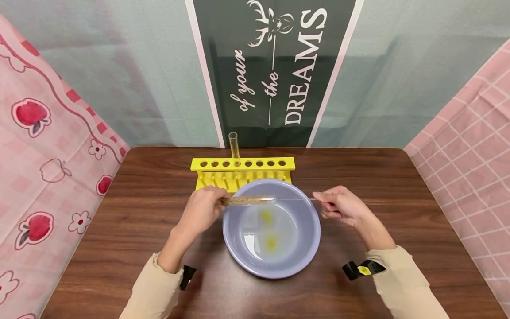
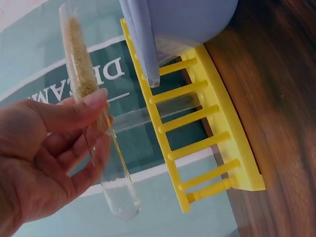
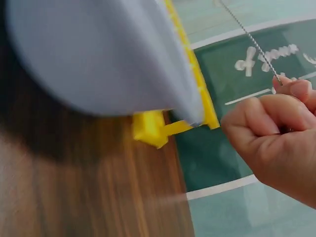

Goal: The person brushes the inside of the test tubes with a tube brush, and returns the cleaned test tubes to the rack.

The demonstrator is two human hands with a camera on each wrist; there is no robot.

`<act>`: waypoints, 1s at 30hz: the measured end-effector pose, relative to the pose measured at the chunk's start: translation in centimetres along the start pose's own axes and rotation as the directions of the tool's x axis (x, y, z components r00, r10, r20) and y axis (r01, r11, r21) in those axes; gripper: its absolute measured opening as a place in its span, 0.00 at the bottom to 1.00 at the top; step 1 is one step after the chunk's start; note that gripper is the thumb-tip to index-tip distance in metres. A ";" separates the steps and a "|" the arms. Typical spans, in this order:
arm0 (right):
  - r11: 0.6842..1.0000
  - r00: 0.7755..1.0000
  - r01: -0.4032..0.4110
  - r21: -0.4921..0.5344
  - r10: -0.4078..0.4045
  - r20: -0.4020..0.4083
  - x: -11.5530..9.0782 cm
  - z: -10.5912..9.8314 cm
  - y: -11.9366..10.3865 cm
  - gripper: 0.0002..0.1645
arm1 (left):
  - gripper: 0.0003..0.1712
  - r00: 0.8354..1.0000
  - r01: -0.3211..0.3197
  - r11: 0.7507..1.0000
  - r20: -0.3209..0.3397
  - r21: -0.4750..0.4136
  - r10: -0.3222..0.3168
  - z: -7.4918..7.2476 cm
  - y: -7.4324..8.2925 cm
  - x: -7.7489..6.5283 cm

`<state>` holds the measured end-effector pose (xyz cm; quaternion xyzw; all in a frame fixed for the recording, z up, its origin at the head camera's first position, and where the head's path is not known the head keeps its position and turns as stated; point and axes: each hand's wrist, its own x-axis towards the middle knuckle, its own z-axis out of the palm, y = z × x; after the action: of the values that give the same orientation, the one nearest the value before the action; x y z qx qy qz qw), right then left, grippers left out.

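Over the purple-blue basin [image 1: 230, 241], my left hand [image 1: 202, 209] grips a clear glass test tube [image 2: 121, 197] lying nearly level. Inside the tube sits the tan bristle head of a test tube brush [image 2: 80, 57], its bristles reaching down to about where the fingers hold. The tube's mouth faces right, and the brush's twisted wire handle [image 3: 252, 37] runs out of it. My right hand [image 1: 341, 206], just past the basin's right rim, pinches the far end of that wire between thumb and fingers. Cloudy water [image 1: 287, 232] with two yellow patches shows in the basin.
Behind the basin stands a yellow test tube rack [image 1: 241, 164] with a single upright glass tube [image 1: 234, 146] in it. The basin's back rim overlaps the rack's front in the head view. All rest on a dark wooden table [image 1: 159, 230] against a curtain wall.
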<state>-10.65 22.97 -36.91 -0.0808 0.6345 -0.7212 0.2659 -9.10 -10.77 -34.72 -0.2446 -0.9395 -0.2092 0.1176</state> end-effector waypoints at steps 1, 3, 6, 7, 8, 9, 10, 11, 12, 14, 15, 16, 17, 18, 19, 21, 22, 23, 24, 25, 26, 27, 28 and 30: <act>0.998 1.000 0.010 -0.067 -0.012 -0.021 -0.1 -0.2 0.1 0.26 | 0.16 1.000 0.003 1.000 0.006 -0.007 -0.003 -0.1 -0.2 -0.1; 0.974 0.998 0.020 -0.225 -0.034 -0.058 -0.3 -0.3 0.1 0.26 | 0.16 1.000 -0.008 1.000 0.019 -0.023 0.008 -0.3 -0.4 -0.1; 0.892 0.988 0.052 -0.450 -0.112 -0.106 -0.4 -0.1 0.0 0.26 | 0.15 0.999 -0.012 0.999 0.029 -0.037 0.013 -0.3 -0.6 0.0; 0.852 0.983 0.062 -0.519 -0.142 -0.116 -0.4 0.0 0.0 0.25 | 0.14 0.999 -0.010 0.999 0.034 -0.043 0.011 -0.4 -0.7 0.0; 0.811 0.977 0.074 -0.580 -0.176 -0.122 -0.4 0.0 0.1 0.24 | 0.14 0.999 -0.006 0.999 0.039 -0.051 0.008 -0.4 -0.7 0.0; 0.769 0.968 0.097 -0.632 -0.220 -0.119 -0.4 0.1 0.2 0.23 | 0.14 0.999 -0.001 0.998 0.047 -0.059 0.004 -0.4 -0.8 0.0; 0.729 0.958 0.121 -0.673 -0.264 -0.114 -0.4 0.1 0.4 0.23 | 0.14 0.998 0.005 0.997 0.059 -0.072 -0.001 -0.4 -0.9 0.1; 0.686 0.944 0.148 -0.712 -0.313 -0.105 -0.4 0.1 0.6 0.22 | 0.14 0.997 0.013 0.996 0.071 -0.084 -0.007 -0.3 -1.0 0.1; 0.644 0.927 0.175 -0.745 -0.362 -0.095 -0.4 0.0 0.9 0.22 | 0.14 0.996 0.023 0.995 0.085 -0.099 -0.015 -0.3 -1.1 0.0; 0.556 0.882 0.243 -0.795 -0.468 -0.057 -0.5 0.0 1.3 0.21 | 0.14 0.993 0.042 0.991 0.112 -0.124 -0.028 -0.3 -1.3 0.0; 0.511 0.853 0.279 -0.813 -0.521 -0.034 -0.5 0.0 1.5 0.21 | 0.14 0.992 0.048 0.990 0.125 -0.129 -0.032 -0.3 -1.4 0.0; 0.468 0.825 0.308 -0.828 -0.565 -0.013 -0.4 -0.1 1.7 0.20 | 0.13 0.990 0.054 0.990 0.136 -0.133 -0.035 -0.4 -1.4 0.0; 0.426 0.794 0.338 -0.839 -0.608 0.011 -0.4 -0.2 1.9 0.19 | 0.13 0.989 0.056 0.990 0.145 -0.133 -0.036 -0.4 -1.5 0.0; 0.390 0.765 0.362 -0.847 -0.643 0.031 -0.4 -0.2 2.0 0.18 | 0.13 0.988 0.056 0.990 0.152 -0.132 -0.036 -0.4 -1.5 -0.1; 0.357 0.738 0.384 -0.851 -0.673 0.051 -0.4 -0.3 2.1 0.17 | 0.13 0.987 0.055 0.990 0.157 -0.131 -0.034 -0.5 -1.5 -0.1; 0.332 0.712 0.400 -0.854 -0.699 0.062 -0.3 -0.3 2.2 0.17 | 0.12 0.986 0.056 0.990 0.164 -0.126 -0.035 -0.5 -1.6 -0.1; 0.338 0.714 0.400 -0.852 -0.698 0.058 -0.3 -0.3 2.2 0.17 | 0.12 0.986 0.058 0.990 0.165 -0.126 -0.036 -0.5 -1.7 -0.1; 0.356 0.725 0.392 -0.848 -0.687 0.046 -0.3 -0.3 2.1 0.17 | 0.12 0.986 0.058 0.990 0.164 -0.126 -0.037 -0.5 -1.7 -0.1; 0.388 0.746 0.377 -0.841 -0.666 0.027 -0.4 -0.2 2.1 0.18 | 0.12 0.986 0.058 0.991 0.160 -0.123 -0.038 -0.4 -1.7 -0.2; 0.432 0.775 0.356 -0.829 -0.632 0.004 -0.5 -0.2 2.0 0.19 | 0.12 0.987 0.056 0.991 0.153 -0.119 -0.038 -0.4 -1.7 -0.2; 0.488 0.812 0.321 -0.812 -0.583 -0.029 -0.5 -0.1 1.9 0.20 | 0.12 0.989 0.054 0.992 0.144 -0.113 -0.037 -0.4 -1.7 -0.2; 0.550 0.850 0.282 -0.786 -0.523 -0.061 -0.6 -0.1 1.8 0.21 | 0.12 0.991 0.049 0.993 0.133 -0.108 -0.034 -0.3 -1.7 -0.2; 0.611 0.883 0.240 -0.754 -0.460 -0.092 -0.7 -0.1 1.6 0.21 | 0.12 0.992 0.046 0.994 0.122 -0.102 -0.033 -0.3 -1.7 -0.2; 0.741 0.937 0.154 -0.654 -0.319 -0.141 -0.9 -0.2 1.2 0.22 | 0.13 0.995 0.038 0.995 0.100 -0.090 -0.029 -0.2 -1.6 -0.3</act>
<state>-9.68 23.53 -37.88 -0.1567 0.8519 -0.4974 0.0487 -9.66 -12.29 -35.16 -0.2439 -0.9375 -0.2418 0.0561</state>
